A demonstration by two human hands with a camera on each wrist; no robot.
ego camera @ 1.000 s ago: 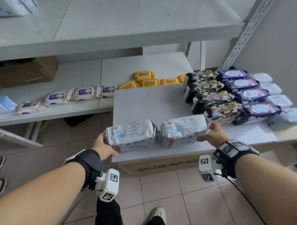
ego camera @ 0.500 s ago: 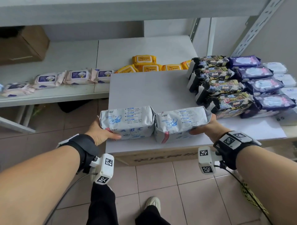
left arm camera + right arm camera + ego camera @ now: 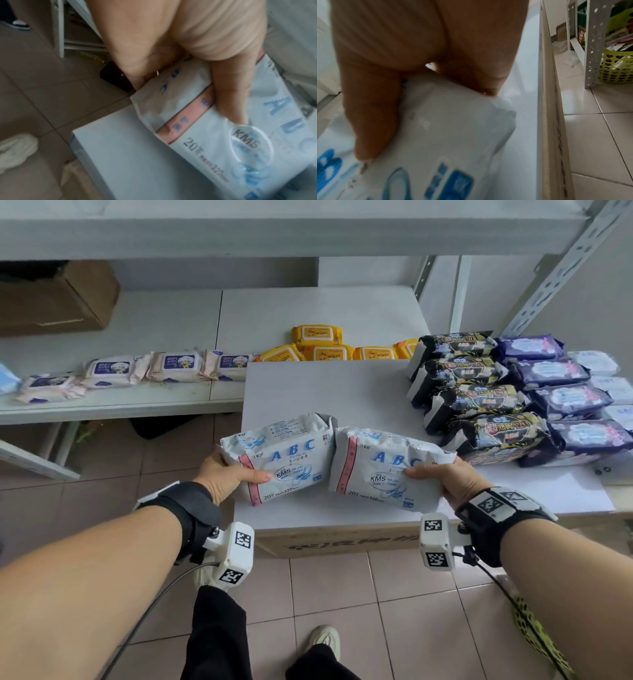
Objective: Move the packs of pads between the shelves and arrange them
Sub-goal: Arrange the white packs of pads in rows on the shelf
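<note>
Two white ABC packs of pads lie side by side, ends touching, over the front of a white board (image 3: 308, 385). My left hand (image 3: 228, 476) grips the left pack (image 3: 291, 453) at its left end, thumb on the printed face; the left wrist view shows the same pack (image 3: 214, 142) under my left hand (image 3: 197, 83). My right hand (image 3: 442, 477) grips the right pack (image 3: 376, 467) at its right end, thumb on top. In the right wrist view the right pack (image 3: 436, 135) fills the frame below my right hand (image 3: 426, 108). Both printed faces are tilted up toward me.
Rows of black packs (image 3: 476, 398), purple packs (image 3: 568, 398) and white packs (image 3: 613, 388) fill the board's right side. Yellow wipes (image 3: 318, 335) and pink baby wipes (image 3: 178, 364) lie on the lower shelf (image 3: 137, 405) behind. A cardboard box (image 3: 54, 299) stands far left. Tiled floor lies below.
Both packs have tipped back toward me, so the ABC faces now show instead of their sides. They sit slightly nearer the board's front edge.
</note>
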